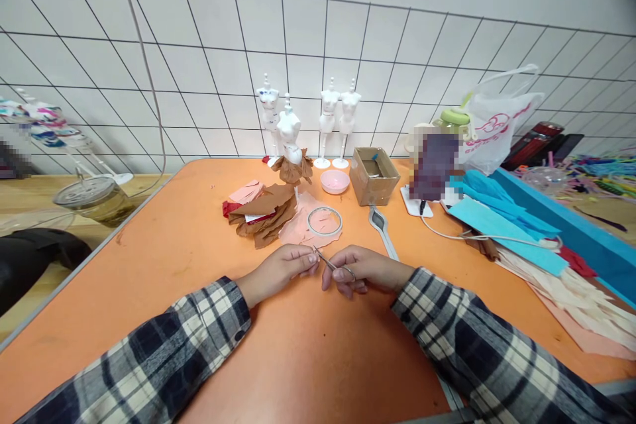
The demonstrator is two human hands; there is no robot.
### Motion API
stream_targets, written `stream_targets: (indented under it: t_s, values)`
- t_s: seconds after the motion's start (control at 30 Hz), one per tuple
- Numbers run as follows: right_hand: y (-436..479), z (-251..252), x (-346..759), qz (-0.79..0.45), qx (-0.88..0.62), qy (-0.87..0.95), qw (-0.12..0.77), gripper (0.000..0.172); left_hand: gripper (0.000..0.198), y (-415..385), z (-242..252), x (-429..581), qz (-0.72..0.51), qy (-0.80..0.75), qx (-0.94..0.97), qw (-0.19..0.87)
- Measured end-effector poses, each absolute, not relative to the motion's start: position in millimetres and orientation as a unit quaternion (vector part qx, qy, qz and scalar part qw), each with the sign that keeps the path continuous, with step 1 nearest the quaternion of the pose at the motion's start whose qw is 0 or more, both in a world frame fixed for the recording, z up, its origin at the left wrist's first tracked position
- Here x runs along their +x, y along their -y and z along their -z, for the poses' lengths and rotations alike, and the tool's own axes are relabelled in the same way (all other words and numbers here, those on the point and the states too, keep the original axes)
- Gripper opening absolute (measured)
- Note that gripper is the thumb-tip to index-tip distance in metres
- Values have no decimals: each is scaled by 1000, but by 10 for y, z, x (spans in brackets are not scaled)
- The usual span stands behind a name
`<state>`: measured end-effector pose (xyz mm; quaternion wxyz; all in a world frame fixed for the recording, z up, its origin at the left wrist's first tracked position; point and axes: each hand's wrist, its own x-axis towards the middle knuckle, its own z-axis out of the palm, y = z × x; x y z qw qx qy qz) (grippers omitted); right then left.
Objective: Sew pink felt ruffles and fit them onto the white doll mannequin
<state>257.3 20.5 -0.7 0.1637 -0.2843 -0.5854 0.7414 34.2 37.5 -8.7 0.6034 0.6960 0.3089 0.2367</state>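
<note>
Gripping small scissors (pixel 326 261), the right hand (pixel 362 266) is pointing the blades at the left hand (pixel 288 262), whose thumb and fingers are pinching closed; from where I'm standing, I can't tell what is between them. Both hands are hovering over the orange table (pixel 199 358), near a ring (pixel 325 234) that is lying on a pink sheet (pixel 297 226). Brown sheets (pixel 265 212) are lying beside it, and a pink bowl (pixel 335 187) is sitting farther back.
</note>
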Motion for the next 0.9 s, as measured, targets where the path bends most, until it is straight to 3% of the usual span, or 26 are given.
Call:
stream_targets:
  t_s: [0.23, 0.7, 0.9]
  values:
    - [-260, 75, 2660, -784, -217, 567, 129, 44, 43, -448, 91, 264, -228, -291, 674, 640]
    - [-209, -11, 2568, -752, -249, 601, 110, 42, 45, -470, 46, 249, -159, -242, 710, 642]
    - [-238, 25, 2580, -727, -266, 615, 150, 34, 46, -480, 40, 241, -160, -246, 716, 634]
